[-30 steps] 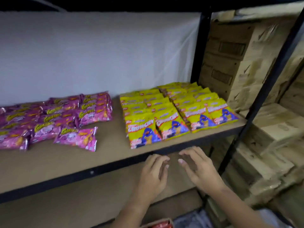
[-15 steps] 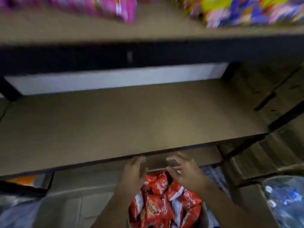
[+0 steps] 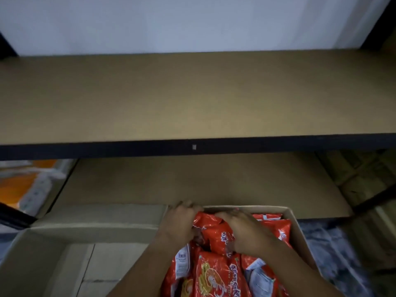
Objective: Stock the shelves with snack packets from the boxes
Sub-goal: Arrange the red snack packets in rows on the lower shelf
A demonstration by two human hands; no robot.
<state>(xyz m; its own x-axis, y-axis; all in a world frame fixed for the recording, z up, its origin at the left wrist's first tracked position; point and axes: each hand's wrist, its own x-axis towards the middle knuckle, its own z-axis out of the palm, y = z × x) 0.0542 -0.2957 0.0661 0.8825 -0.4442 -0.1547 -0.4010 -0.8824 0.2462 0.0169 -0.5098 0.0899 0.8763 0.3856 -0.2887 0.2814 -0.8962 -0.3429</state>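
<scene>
Nearest the viewer, an open cardboard box (image 3: 296, 230) holds a heap of red snack packets (image 3: 216, 273). Both hands, which a second ago hovered open below the stocked upper shelf, are now down inside this box. The left hand (image 3: 179, 225) curls round the left edge of the topmost red packet (image 3: 214, 234), fingers over the box's far rim; the right hand (image 3: 244, 234) lies across the same packet, fingers folded onto its foil. Both thus hold one bundle, though how many packets it contains cannot be told. To the left stands a second box (image 3: 42, 258), its interior showing only bare cardboard. Beyond lies a lower shelf board (image 3: 192, 185), then the dark front rail (image 3: 128, 150) of a bare shelf (image 3: 192, 93), backed by a pale wall (image 3: 192, 22). The view has dropped from the pink and yellow rows, suggesting that level is done and a fresh pick for an unfilled shelf is beginning.
</scene>
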